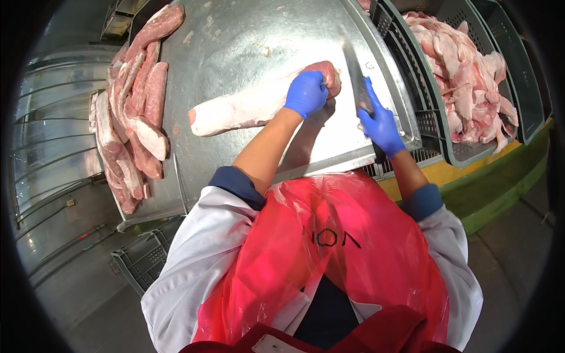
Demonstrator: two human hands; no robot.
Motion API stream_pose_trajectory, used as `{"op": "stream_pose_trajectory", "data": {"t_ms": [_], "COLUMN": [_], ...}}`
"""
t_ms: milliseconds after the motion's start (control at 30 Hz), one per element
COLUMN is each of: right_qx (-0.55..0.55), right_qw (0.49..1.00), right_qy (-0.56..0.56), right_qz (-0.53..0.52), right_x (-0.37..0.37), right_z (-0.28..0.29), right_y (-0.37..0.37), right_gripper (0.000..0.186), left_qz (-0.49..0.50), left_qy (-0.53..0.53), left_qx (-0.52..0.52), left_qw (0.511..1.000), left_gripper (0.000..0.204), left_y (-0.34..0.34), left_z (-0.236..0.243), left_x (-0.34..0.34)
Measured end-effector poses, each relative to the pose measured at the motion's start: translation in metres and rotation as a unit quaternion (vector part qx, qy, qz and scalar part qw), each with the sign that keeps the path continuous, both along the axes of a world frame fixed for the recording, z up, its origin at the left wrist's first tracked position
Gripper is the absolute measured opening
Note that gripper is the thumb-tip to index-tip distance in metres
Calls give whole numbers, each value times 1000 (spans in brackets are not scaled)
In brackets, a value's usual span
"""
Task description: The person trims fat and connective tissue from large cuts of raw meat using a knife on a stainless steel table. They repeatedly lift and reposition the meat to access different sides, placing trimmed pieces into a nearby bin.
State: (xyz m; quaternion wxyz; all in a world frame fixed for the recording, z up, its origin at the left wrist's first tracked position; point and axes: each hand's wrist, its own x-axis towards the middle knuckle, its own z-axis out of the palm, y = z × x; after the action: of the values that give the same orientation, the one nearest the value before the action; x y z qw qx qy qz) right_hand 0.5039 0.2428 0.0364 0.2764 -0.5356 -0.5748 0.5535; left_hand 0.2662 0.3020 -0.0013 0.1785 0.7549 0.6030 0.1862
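A long pale piece of meat (241, 109), a fat-covered loin, lies across the metal work table (235, 53), its redder end to the right. My left hand (306, 94), in a blue glove, presses on the loin near that end with its fingers curled into the meat. To the right, my right hand (382, 126), gloved in blue too, is closed round a knife (355, 73) with the index finger stretched forward. The blade points away from me, blurred, apart from the loin. Most of the knife's handle is hidden by the hand.
Several cuts of meat (138, 106) are heaped along the table's left side. At the right stands a grey crate (442, 132) full of pale trimmings (462, 76). Another grey crate (141, 259) sits low at the left, below the table's raised edge.
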Motion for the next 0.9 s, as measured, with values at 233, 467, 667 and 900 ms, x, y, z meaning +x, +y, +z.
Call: {"op": "stream_pose_trajectory", "data": {"t_ms": [233,467,667,900], "right_qx": [57,0,-56,-58], "right_qw": [984,994,989,987], "right_qy": [-127,-34,-9,60], "right_qz": [112,103,135,139], "right_x": [-20,-30,-16,-47], "right_z": [-40,-36,-29,-45], "right_y": [3,10,2,48], "right_gripper": [78,71,77,75], "left_qz": [27,25,69,60], "left_qy": [-57,-42,-111,-220], "left_qx": [-11,-47,-56,-52], "left_qw": [998,998,990,972], "left_gripper": [15,17,20,15], "left_y": [-3,0,6,28], "left_z": [6,24,28,20], "left_x": [0,-5,-15,-37]}}
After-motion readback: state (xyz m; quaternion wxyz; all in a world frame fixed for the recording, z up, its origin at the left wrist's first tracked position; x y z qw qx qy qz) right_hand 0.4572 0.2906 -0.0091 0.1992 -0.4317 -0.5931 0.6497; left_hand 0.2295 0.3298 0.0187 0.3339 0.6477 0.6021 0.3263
